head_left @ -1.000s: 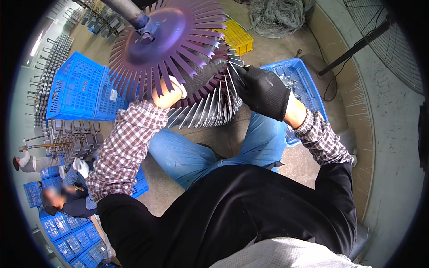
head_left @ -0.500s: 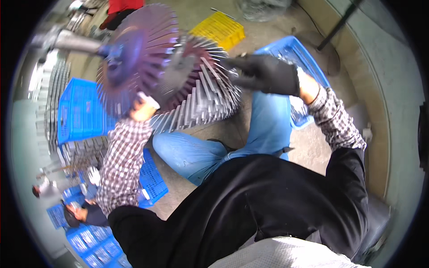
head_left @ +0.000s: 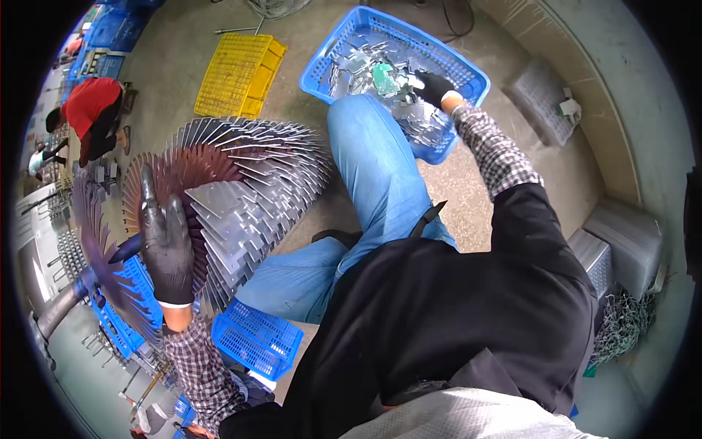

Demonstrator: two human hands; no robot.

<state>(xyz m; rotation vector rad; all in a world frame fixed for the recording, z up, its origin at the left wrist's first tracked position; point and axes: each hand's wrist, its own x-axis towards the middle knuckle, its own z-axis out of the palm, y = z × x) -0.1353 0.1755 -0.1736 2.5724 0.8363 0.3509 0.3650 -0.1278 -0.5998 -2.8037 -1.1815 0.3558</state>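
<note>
My left hand, in a black glove, lies with outstretched fingers against the slotted brown wheel of a rack. Many flat grey metal plates stand fanned out around that wheel, like blades. A second slotted disc sits left of the hand on the same shaft. My right hand, also black-gloved, reaches into a blue plastic basket at the upper right. Loose shiny metal pieces and a green piece lie there. Its fingertips are among the pieces, and their grip is unclear.
A yellow crate stands on the floor beyond the rack. A smaller blue basket is beside my left knee. Someone in a red top bends over at the far left. Wrapped stacks and green netting line the right wall.
My view has swung round. My right hand has left the rack's plates and gone into the blue basket. My left hand has moved onto the wheel, fingers now stretched.
</note>
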